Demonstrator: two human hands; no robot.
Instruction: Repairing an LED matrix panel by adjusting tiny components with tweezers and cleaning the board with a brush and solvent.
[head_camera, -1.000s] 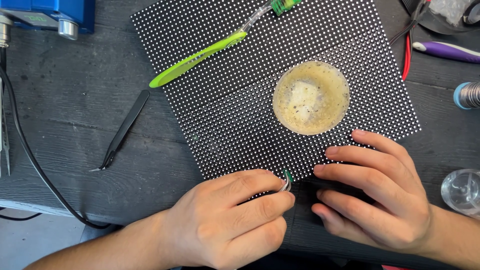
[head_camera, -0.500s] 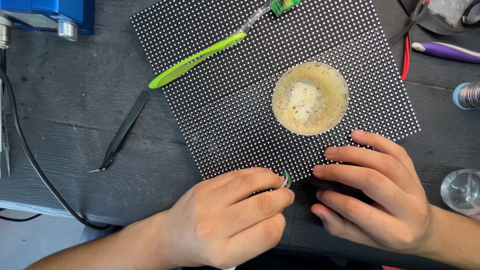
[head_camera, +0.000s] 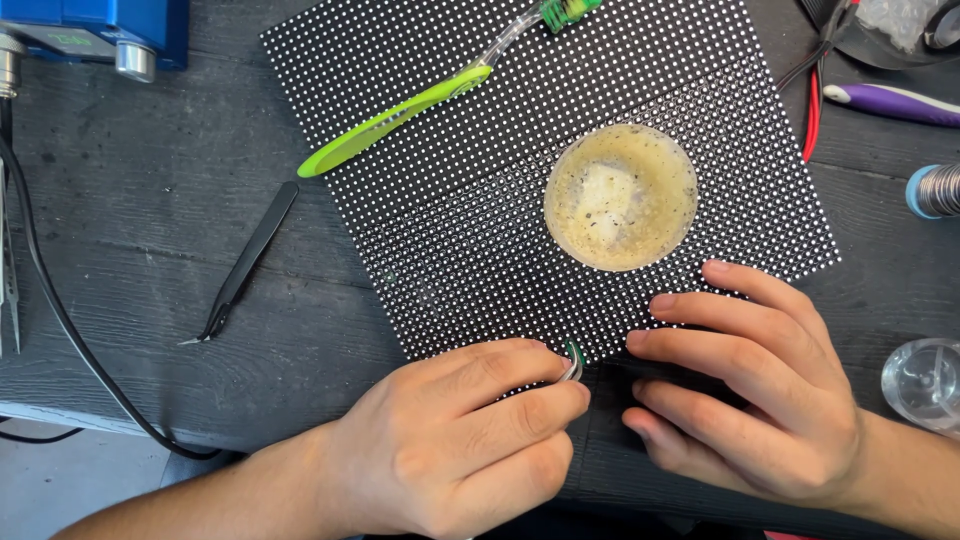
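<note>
A black dotted panel (head_camera: 480, 170) is laid flat on a dark wooden table (head_camera: 130, 200), filling the middle of the view. At its six o'clock edge a small green-tipped metal tool (head_camera: 573, 358) is pinched between the curled fingers of the left hand (head_camera: 450, 440); the hand is closed around it, and only the tip is seen, touching the panel's edge. The right hand (head_camera: 750, 390) is rested at about four o'clock, its fingers spread and laid flat on the panel's lower corner; nothing is gripped by it.

A round dish of yellowish paste (head_camera: 620, 197) is set on the panel toward two o'clock. A green-handled brush (head_camera: 400, 118) is laid across the panel at eleven o'clock. Black tweezers (head_camera: 245, 265) are left on the table at nine o'clock, apart from the panel. A blue device (head_camera: 100, 30) is seen at ten o'clock, a purple-handled tool (head_camera: 895, 103) at two o'clock, and a clear glass jar (head_camera: 925, 385) at four o'clock, just beside the right wrist.
</note>
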